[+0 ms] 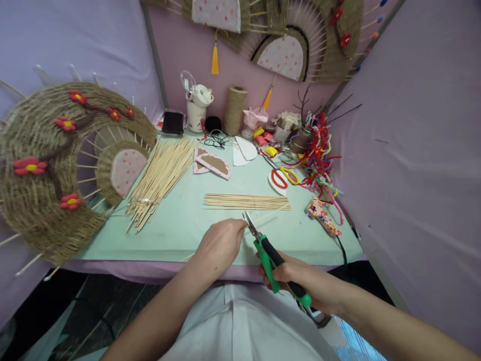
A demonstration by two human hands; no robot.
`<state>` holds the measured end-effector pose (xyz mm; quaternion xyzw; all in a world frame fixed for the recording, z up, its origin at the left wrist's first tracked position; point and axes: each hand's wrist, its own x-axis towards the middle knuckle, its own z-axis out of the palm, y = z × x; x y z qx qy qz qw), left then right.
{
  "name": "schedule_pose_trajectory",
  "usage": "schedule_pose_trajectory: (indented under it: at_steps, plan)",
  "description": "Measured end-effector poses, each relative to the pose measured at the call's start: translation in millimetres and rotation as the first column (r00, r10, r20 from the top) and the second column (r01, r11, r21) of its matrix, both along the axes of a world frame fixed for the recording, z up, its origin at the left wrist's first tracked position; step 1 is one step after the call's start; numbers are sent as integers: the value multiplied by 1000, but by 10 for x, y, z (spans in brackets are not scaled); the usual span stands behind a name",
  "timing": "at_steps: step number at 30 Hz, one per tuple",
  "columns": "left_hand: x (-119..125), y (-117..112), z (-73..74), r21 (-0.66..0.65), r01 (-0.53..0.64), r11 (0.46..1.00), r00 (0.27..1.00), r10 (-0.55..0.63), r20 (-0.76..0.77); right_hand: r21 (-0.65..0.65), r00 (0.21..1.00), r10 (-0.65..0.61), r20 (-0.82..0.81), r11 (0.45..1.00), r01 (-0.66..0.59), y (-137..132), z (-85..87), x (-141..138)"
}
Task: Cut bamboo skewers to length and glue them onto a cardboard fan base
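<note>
My right hand [300, 281] is closed round the green and black handles of a pair of cutters [268, 255], whose open blades point up and left near the table's front edge. My left hand [220, 245] is pinched on a thin bamboo stick [265, 216] that runs to the right through the cutter blades. Just beyond the blades lies a neat row of cut bamboo sticks [246, 201] on the pale green table [188, 225].
A large loose pile of bamboo sticks [160, 178] lies at left beside a woven fan with red flowers [56, 165]. Behind are cardboard fan cores [212, 163], red and yellow scissors [281, 176], pipe cleaners [319, 155], a twine spool [235, 109] and a glue gun [321, 215].
</note>
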<state>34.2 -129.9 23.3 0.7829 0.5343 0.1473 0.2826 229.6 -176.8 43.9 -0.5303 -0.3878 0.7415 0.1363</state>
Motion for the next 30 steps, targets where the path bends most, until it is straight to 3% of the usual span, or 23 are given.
schedule_pose_trajectory:
  at_steps: [5,9,12,16,22,30]
  plan:
    - [-8,21,12,-3,-7,1000,1000,7,-18,62,1000,-1,14,998,0,0,-22,-22]
    - [-17,89,116,54,-16,998,999,18,-37,152,998,39,51,987,-46,68,-23,15]
    - [-9,263,254,133,-25,991,997,34,-67,240,998,47,48,969,-57,252,29,17]
    - [26,667,358,233,-36,972,986,72,-150,255,997,-57,-57,965,69,626,99,-61]
    - [49,1116,170,263,34,964,970,32,-243,52,982,-151,-117,986,157,1039,-35,-144]
    - [36,1174,-35,200,19,980,944,48,-325,-55,989,-128,-79,991,124,1145,-205,-179]
